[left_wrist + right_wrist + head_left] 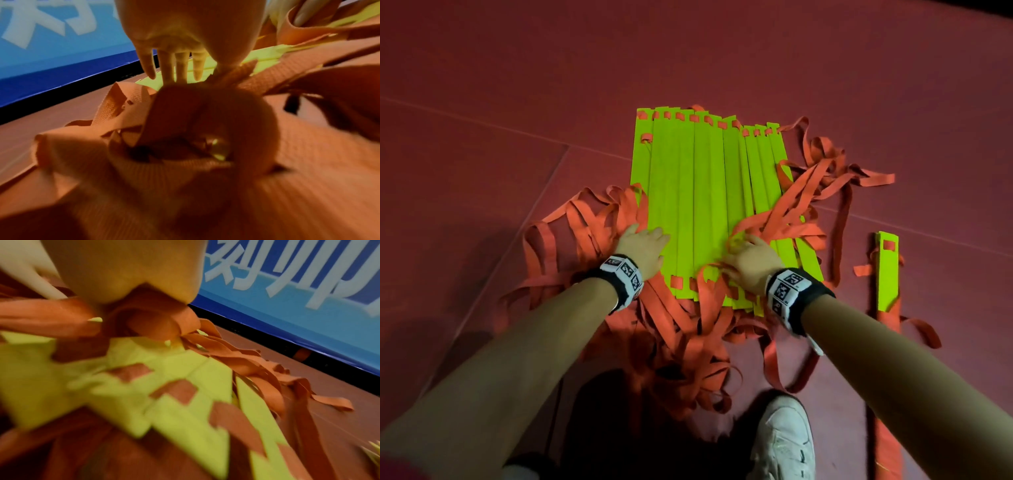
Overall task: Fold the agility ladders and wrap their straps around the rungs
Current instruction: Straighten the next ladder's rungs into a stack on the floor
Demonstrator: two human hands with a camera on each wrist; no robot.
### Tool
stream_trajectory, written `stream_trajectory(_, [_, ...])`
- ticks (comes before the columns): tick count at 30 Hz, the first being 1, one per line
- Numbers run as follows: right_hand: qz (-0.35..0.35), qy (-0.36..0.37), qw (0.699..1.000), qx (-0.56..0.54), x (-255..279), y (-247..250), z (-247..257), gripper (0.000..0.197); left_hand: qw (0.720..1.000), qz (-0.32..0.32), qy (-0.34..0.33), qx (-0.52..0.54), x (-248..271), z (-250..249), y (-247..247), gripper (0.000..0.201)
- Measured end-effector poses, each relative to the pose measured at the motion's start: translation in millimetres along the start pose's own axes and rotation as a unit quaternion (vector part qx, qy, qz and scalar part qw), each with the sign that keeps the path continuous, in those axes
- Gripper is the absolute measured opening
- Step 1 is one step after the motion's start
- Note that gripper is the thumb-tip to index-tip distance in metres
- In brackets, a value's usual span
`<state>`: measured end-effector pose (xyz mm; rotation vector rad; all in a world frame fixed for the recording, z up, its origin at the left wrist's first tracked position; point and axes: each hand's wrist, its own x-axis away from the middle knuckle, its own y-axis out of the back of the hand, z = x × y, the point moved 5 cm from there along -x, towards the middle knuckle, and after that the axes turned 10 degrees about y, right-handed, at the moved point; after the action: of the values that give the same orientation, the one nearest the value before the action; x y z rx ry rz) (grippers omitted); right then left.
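Note:
Several lime-green rungs (pixel 705 192) lie side by side on the red floor, with orange straps (pixel 681 342) tangled on both sides and in front. My left hand (pixel 643 246) rests flat on the left rungs; in the left wrist view its fingers (pixel 174 65) are straight, tips on the green. My right hand (pixel 748 260) is on the near right part of the rungs, its fingers buried in a bunch of orange straps (pixel 784 219). The right wrist view shows the straps (pixel 148 318) gathered under its palm (pixel 127 269); the fingertips are hidden.
A second stack of green rungs (pixel 887 274), with a strap hanging from it, lies to the right. A white shoe (pixel 784 442) stands close in front. A blue banner wall (pixel 51 40) borders the red mat (pixel 517 85) beyond the ladder.

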<state>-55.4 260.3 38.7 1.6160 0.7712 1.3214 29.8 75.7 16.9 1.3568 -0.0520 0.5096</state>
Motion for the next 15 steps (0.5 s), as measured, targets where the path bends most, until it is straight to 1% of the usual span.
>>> stream_trajectory(1, [-0.012,0.007,1.000,-0.007,8.7,-1.9,0.5,0.035,1.000,-0.010,0.008,0.000,5.0,2.7,-2.0,0.054])
stream_trajectory(4, [-0.124,0.024,0.992,-0.013,30.1,2.9,11.7,0.015,0.998,-0.016,0.062,0.005,26.9,20.5,-7.9,0.043])
stream_trajectory(5, [-0.132,0.012,0.991,-0.019,36.4,4.1,15.0,0.015,0.997,-0.011,0.082,-0.002,35.9,27.4,-11.0,0.041])
stream_trajectory(8, [-0.029,-0.073,0.996,-0.039,54.4,-11.0,19.0,0.028,0.991,0.009,0.134,-0.011,63.9,44.3,-16.5,0.043])
stream_trajectory(11, [-0.033,-0.161,0.985,-0.054,83.0,-17.7,12.2,0.027,0.982,0.056,0.175,0.040,87.0,51.3,-19.2,0.046])
stream_trajectory(13, [-0.009,-0.214,0.973,-0.090,103.7,-24.3,9.6,0.029,0.980,0.084,0.164,0.078,99.8,47.9,-22.7,0.045])
stream_trajectory(15, [0.024,-0.248,0.956,-0.153,123.3,-36.7,8.2,0.036,0.978,0.118,0.112,0.128,111.0,38.6,-29.0,0.042])
